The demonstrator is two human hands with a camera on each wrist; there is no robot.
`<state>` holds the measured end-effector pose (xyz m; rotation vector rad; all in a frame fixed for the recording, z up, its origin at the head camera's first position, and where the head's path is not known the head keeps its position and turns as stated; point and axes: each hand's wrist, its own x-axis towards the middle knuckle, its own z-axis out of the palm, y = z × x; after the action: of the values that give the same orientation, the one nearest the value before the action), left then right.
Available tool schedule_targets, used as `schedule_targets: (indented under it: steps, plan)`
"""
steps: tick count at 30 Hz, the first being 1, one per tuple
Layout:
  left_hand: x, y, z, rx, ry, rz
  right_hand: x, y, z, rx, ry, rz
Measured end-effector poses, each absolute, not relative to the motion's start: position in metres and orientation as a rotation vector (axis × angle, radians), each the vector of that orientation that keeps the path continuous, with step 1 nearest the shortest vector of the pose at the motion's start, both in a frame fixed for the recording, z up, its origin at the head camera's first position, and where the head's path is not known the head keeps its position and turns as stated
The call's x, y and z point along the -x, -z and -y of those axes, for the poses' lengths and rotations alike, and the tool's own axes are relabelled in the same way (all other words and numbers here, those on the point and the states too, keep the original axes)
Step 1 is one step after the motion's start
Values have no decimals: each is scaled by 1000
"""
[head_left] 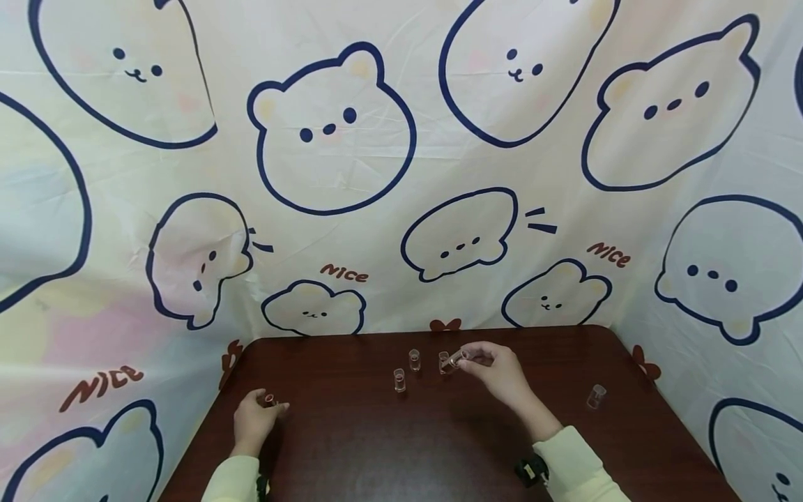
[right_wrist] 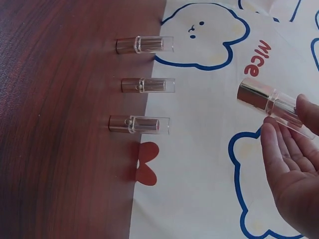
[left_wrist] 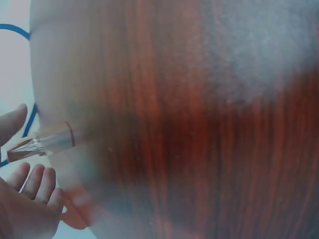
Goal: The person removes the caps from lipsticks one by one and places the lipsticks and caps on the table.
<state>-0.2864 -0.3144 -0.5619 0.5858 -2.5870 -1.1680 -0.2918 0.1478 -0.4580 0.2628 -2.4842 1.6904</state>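
My right hand (head_left: 495, 369) pinches a lipstick tube (right_wrist: 269, 102) by its clear end, between thumb and fingers. It is tilted, its shiny rose-gold base pointing away from the palm in the right wrist view. Three similar lipstick tubes stand upright on the table: one (head_left: 444, 362) just behind the held tube, another (head_left: 415, 360) to its left, a third (head_left: 399, 380) nearer. At the table's left side, my left hand (head_left: 254, 422) has thumb and fingers spread around another upright lipstick tube (left_wrist: 55, 139); gaps show between them in the left wrist view.
A clear small cylinder (head_left: 597, 396) stands on the right part of the dark wood table (head_left: 401, 453). Cloth (head_left: 332, 167) printed with bear outlines hangs behind and along both sides of the table.
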Motion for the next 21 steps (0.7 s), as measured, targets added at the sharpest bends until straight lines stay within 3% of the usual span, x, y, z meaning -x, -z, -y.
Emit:
schedule_targets:
  steps: [21]
  plan:
    - [282,511,278,-476,1291,2434,287,449,-160,-263,-2072,2261]
